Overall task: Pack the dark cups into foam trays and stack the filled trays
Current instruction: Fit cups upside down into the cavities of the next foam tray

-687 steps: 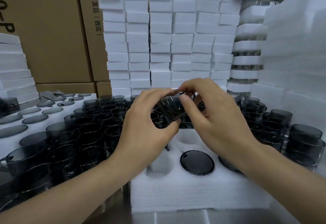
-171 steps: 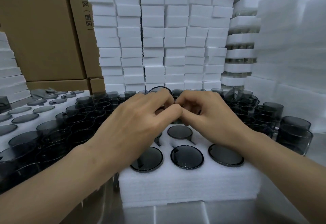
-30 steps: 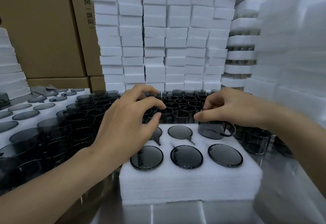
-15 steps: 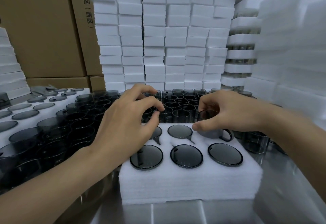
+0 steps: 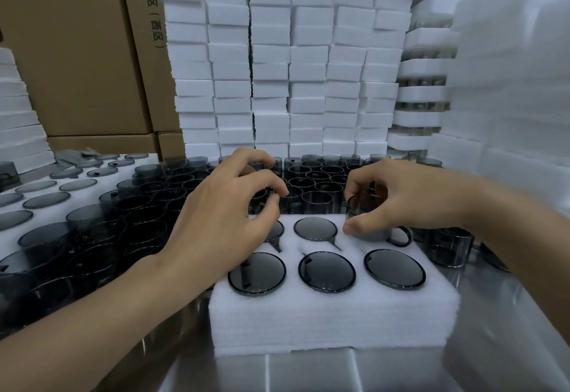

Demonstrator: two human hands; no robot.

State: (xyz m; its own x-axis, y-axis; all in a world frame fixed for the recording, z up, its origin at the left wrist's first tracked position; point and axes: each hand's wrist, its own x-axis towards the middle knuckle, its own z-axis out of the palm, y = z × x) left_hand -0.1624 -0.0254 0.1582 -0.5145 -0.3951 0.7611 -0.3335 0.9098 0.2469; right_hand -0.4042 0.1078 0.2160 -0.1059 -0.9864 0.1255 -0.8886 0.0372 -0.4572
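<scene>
A white foam tray [image 5: 333, 323] lies in front of me on the metal table. Dark cups sit upside down in its holes: three in the near row [image 5: 327, 271] and one in the middle of the far row [image 5: 315, 228]. My right hand [image 5: 410, 197] grips another dark cup [image 5: 374, 232] from above, its handle pointing right, partly sunk into the far right hole. My left hand [image 5: 222, 215] hovers over the far left hole with loosely curled fingers that hold nothing; it hides most of the cup there.
Many loose dark cups [image 5: 317, 175] crowd behind the tray and to its left [image 5: 92, 237]. A filled foam tray [image 5: 46, 200] sits at far left. Tall foam stacks [image 5: 277, 67] and cardboard boxes [image 5: 77, 52] wall the back; filled trays [image 5: 422, 89] are stacked at right.
My right hand has brought a cup from the right and lowered it into the far right hole. The left hand has stayed almost still.
</scene>
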